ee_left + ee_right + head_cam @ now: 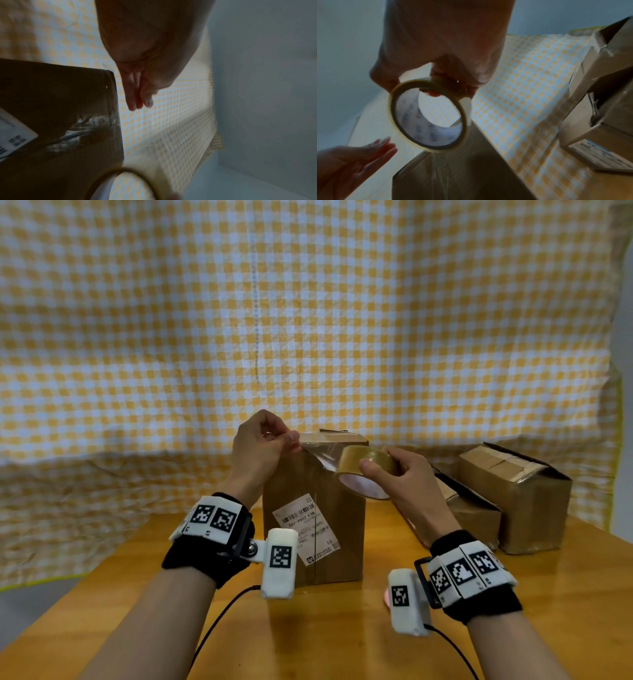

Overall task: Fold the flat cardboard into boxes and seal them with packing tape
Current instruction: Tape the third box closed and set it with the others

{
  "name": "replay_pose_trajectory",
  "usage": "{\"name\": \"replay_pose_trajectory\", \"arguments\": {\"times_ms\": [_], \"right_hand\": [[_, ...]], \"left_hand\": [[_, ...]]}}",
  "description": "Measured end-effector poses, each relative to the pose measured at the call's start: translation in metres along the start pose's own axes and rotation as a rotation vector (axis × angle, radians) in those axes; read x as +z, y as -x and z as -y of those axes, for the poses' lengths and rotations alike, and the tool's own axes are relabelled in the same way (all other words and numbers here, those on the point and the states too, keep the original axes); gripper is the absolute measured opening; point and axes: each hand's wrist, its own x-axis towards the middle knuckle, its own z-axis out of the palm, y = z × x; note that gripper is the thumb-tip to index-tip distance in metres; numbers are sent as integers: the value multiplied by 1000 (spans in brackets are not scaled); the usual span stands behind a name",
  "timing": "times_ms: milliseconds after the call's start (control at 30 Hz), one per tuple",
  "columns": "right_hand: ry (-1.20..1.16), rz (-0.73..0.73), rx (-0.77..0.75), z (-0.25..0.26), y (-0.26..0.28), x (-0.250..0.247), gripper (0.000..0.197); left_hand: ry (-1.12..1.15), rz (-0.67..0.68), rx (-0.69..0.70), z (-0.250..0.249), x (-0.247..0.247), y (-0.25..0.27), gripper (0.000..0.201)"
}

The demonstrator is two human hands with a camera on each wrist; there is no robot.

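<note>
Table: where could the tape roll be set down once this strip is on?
Bare table lies in front of the upright box, between the forearms, and at the near left corner. The right side is crowded by two boxes. The right hand holds the tape roll; the left hand pinches its free end.

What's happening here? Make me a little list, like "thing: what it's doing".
left hand: pinches the loose end of the tape strip
right hand: grips the tape roll
standing box: upright on the wooden table, white label on its front
other boxes: lying to the right, already taped
backdrop: yellow checked cloth
</note>
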Motion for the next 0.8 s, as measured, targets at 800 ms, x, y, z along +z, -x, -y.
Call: {"name": "replay_pose_trajectory", "arguments": {"times_ms": [800], "right_hand": [[167,-212,76,-22,-4,-36,42]], "left_hand": [[-81,26,34,-7,-12,3,58]]}}
